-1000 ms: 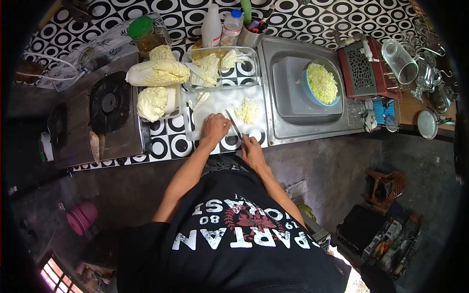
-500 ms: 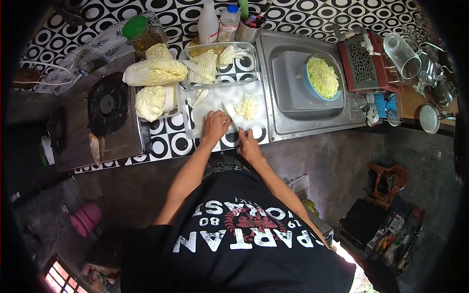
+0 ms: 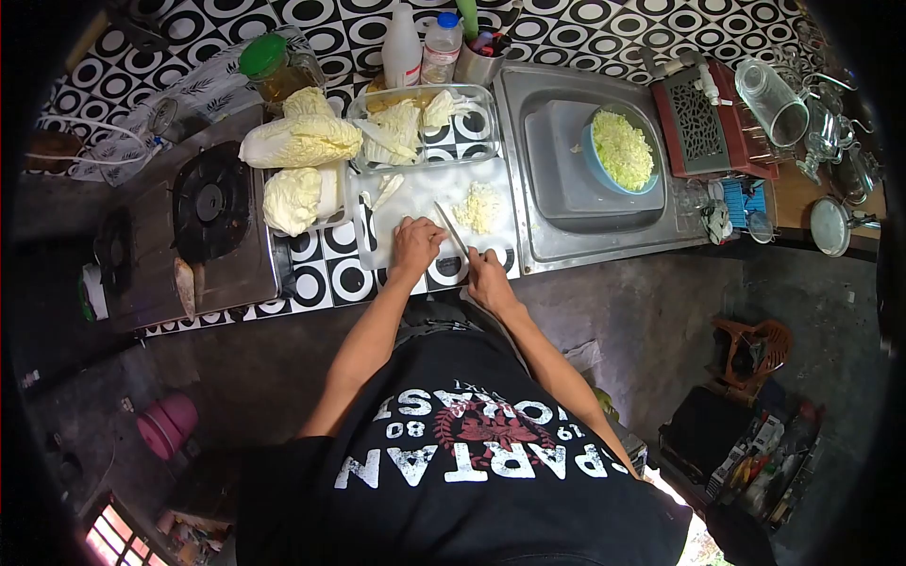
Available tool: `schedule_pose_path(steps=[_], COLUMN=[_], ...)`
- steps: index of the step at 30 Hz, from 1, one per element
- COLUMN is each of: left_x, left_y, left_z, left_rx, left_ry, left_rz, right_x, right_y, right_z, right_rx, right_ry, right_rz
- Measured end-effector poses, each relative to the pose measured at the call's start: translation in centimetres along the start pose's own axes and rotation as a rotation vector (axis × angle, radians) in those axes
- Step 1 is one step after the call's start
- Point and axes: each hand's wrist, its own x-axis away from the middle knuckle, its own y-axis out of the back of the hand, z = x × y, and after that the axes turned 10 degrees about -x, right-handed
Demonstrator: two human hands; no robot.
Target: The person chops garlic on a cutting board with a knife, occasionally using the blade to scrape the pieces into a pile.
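Observation:
My right hand [image 3: 487, 274] is closed round the handle of a kitchen knife [image 3: 452, 227], whose blade points away from me over a translucent cutting board [image 3: 377, 247]. Just left of the blade, my left hand [image 3: 417, 245] rests on the board with fingers curled; what lies under them is mostly hidden, though a pale bit shows at the fingertips. A small heap of finely chopped pale cabbage [image 3: 478, 208] sits right of the blade. Behind the left hand lies a loose strip of cabbage leaf [image 3: 387, 191].
A glass dish [image 3: 493, 151] with cabbage leaves stands behind the board. Napa cabbages [image 3: 300, 140] lie to the left, beside the stove [image 3: 151, 259]. Right of the board, a blue bowl [image 3: 595, 170] of shredded cabbage sits in the steel sink [image 3: 528, 241]. Bottles [image 3: 402, 52] stand at the back.
My right hand and the knife have shifted slightly to the right, so the blade is a little farther from my left fingertips. My left hand has stayed nearly in place.

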Motion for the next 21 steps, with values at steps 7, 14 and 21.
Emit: schedule_pose_path(steps=[7, 14, 21], left_x=[-0.1, -0.2, -0.1], left_y=[-0.3, -0.1, -0.6], left_z=[0.4, 0.4, 0.9], left_rx=[0.005, -0.006, -0.041], left_ry=[-0.009, -0.015, -0.026], left_rz=[-0.003, 0.021, 0.011], right_x=[0.8, -0.7, -3.3], right_y=[-1.3, -2.1, -0.5], right_z=[0.2, -0.1, 0.3], right_rx=[-0.022, 0.013, 0.04], right_ry=[-0.004, -0.044, -0.04], right_rz=[-0.049, -0.026, 0.07])
